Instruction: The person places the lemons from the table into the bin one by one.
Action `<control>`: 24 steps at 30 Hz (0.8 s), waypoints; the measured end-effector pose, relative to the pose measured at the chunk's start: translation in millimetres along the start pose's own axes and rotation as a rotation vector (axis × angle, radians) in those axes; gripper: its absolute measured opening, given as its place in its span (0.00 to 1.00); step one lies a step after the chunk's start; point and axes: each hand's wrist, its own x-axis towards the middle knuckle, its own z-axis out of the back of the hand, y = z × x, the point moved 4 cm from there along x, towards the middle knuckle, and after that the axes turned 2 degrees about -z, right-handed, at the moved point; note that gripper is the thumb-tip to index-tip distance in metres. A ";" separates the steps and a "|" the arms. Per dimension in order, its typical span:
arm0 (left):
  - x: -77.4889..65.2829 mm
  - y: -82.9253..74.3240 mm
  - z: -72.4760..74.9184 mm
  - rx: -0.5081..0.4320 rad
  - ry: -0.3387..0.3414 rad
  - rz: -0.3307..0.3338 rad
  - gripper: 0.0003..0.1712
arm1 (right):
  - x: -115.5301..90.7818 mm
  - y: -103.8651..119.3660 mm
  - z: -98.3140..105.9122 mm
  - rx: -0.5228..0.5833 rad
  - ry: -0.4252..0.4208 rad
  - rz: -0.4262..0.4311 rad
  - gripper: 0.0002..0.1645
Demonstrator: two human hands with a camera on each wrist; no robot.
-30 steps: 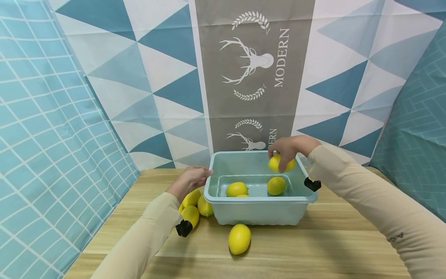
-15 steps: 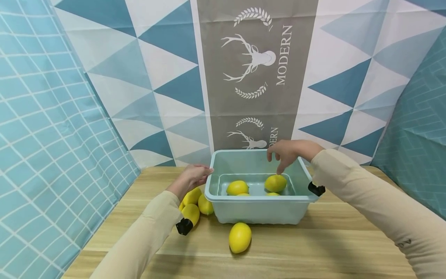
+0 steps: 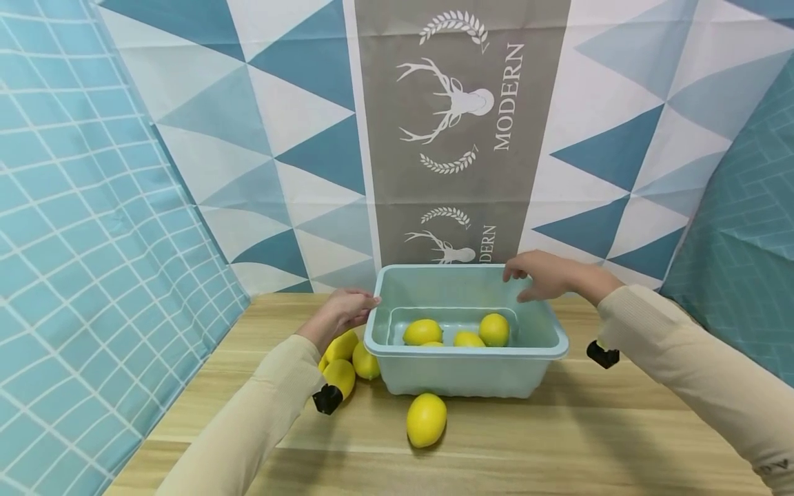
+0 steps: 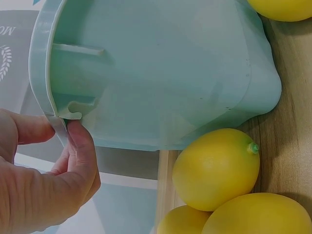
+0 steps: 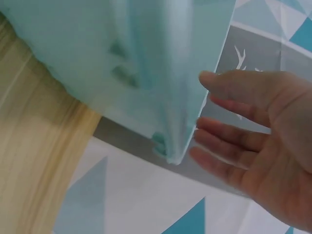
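Observation:
A light blue plastic bin (image 3: 459,372) stands on the table, with several yellow lemons (image 3: 422,332) lying inside. My left hand (image 3: 344,310) pinches the bin's left rim between thumb and fingers, plain in the left wrist view on the rim (image 4: 41,63). Over the bin's right back part, my right hand (image 3: 542,274) holds nothing. Its fingers are loosely bent and spread; in the right wrist view this hand (image 5: 253,131) is close to the rim, and whether it touches cannot be told.
Several lemons (image 3: 339,377) lie on the table (image 3: 496,448) by the bin's left side, partly hidden by the left arm. One lemon (image 3: 426,420) sits in front of the bin. A patterned cloth (image 3: 316,138) hangs behind.
The right hand let go of a lemon, which dropped into the bin among the others. It then moved right, toward the bin's right rim. The left hand stays on the left rim.

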 end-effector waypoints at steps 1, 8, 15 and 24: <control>-0.1 -0.2 -0.1 0.003 -0.001 0.002 0.24 | -2.2 -2.3 -0.5 0.004 -0.028 0.006 0.19; -1.2 -1.0 -0.6 0.005 -0.005 0.001 0.25 | -15.5 -18.3 -4.9 0.050 -0.187 -0.064 0.21; -1.2 0.9 -1.1 -0.001 -0.006 0.005 0.25 | -28.7 -35.4 -16.9 0.165 -0.251 -0.170 0.23; -1.9 -0.3 -1.5 -0.007 -0.002 0.004 0.25 | -39.3 -44.1 -28.7 0.311 -0.193 -0.255 0.31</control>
